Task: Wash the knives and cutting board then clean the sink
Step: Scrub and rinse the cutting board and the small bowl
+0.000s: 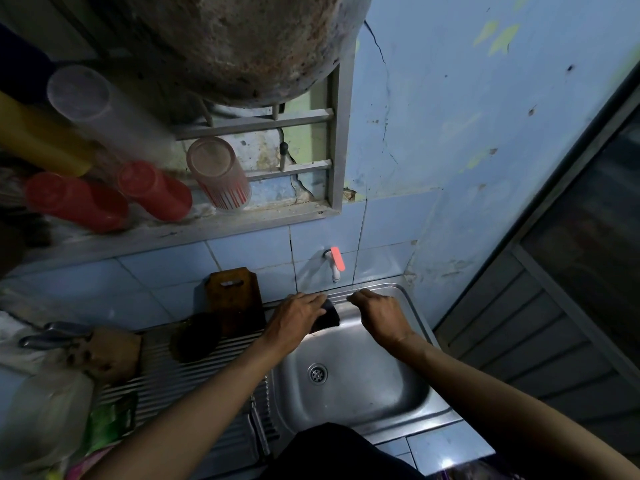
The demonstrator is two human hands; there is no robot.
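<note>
Both hands at sink (349,386) back: left (294,315) covers dark sponge (329,315), right (381,315) curled, grip unclear.

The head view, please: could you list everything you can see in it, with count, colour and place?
Sink: one, steel, centre.
Drain: one, basin floor.
Tap: one, white with pink lever, on the tiled wall.
Cutting board: one, brown, leaning on the wall.
Sponge: one, dark, at the sink's back edge.
Round dark object: one, on the drainboard.
Knives: steel, far left; count unclear.
Cups: five upturned on the rack; two red, two clear, one yellow.
Pot: one, sooty, top.
Left hand: on the sponge.
Right hand: curled at the sink's back edge.
</note>
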